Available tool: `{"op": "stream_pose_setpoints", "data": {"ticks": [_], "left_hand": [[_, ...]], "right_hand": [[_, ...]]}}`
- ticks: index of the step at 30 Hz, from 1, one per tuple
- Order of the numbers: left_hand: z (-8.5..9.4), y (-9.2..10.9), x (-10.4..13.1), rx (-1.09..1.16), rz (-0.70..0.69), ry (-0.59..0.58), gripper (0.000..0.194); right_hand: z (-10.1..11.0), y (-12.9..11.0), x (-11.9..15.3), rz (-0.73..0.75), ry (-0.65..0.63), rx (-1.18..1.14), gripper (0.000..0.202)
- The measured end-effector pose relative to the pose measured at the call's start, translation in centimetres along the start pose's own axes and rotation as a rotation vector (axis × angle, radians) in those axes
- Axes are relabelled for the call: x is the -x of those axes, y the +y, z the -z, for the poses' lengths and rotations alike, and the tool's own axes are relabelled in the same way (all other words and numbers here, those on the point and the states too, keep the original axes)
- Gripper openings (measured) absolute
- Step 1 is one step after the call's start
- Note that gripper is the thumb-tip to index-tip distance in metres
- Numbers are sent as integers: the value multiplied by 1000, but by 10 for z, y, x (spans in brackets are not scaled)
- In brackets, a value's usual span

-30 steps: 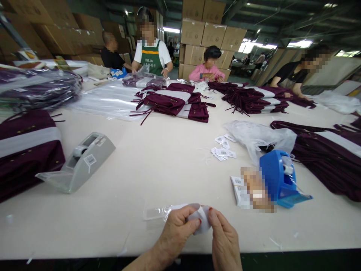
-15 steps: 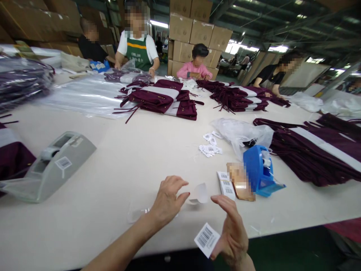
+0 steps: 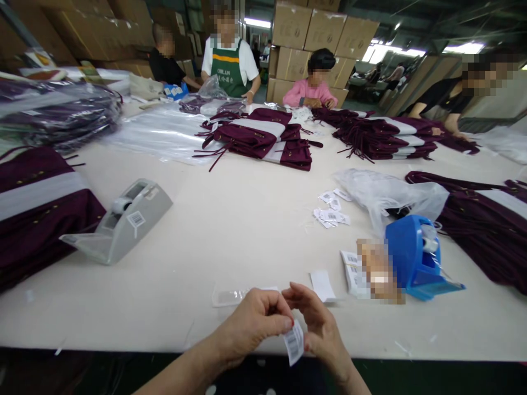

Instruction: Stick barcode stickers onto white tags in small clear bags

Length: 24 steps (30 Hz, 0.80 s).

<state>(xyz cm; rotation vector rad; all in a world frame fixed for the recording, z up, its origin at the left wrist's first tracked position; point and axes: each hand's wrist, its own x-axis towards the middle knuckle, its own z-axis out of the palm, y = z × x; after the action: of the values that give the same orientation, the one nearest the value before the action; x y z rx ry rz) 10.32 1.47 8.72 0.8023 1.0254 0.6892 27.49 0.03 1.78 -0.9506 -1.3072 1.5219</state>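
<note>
A small white barcode label (image 3: 293, 346) is between my two hands, above the front edge of the table. My left hand (image 3: 257, 321) pinches its upper corner between thumb and fingertip. My right hand (image 3: 319, 326) curls round from the other side, its thumb at the label's right edge and its index finger arched above. Just beyond the hands lie a blank white slip of paper (image 3: 322, 285) and a flat clear plastic strip (image 3: 230, 297). To their right is a banded stack of barcode labels (image 3: 351, 271).
A blue tape dispenser (image 3: 405, 249) stands right, beside a blurred copper-coloured flat object (image 3: 381, 274). Loose labels (image 3: 330, 215) lie by a clear plastic bag (image 3: 366, 192). A grey tape dispenser (image 3: 134, 219) stands left. Folded maroon bags (image 3: 263, 134) are piled around; several people work across the table.
My left hand has come down and right and now pinches the barcode label, which earlier only my right hand held. My hands have drawn together, and the view has turned left.
</note>
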Motion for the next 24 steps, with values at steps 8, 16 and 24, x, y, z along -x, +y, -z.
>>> {"op": "stream_pose_setpoints", "data": {"ticks": [8,16,24], "left_hand": [[7,-30,-7,-77,-226,371,12],[50,-50,-4,-965,-850,549,27],[65,-79,-6,-1331,-929,219,23]], "right_hand": [[-29,5,3,-203,393,-173,25],[-15,-1,-21,-343,390,-58,37],[-17,-3,-39,-474,108,229,34]]}}
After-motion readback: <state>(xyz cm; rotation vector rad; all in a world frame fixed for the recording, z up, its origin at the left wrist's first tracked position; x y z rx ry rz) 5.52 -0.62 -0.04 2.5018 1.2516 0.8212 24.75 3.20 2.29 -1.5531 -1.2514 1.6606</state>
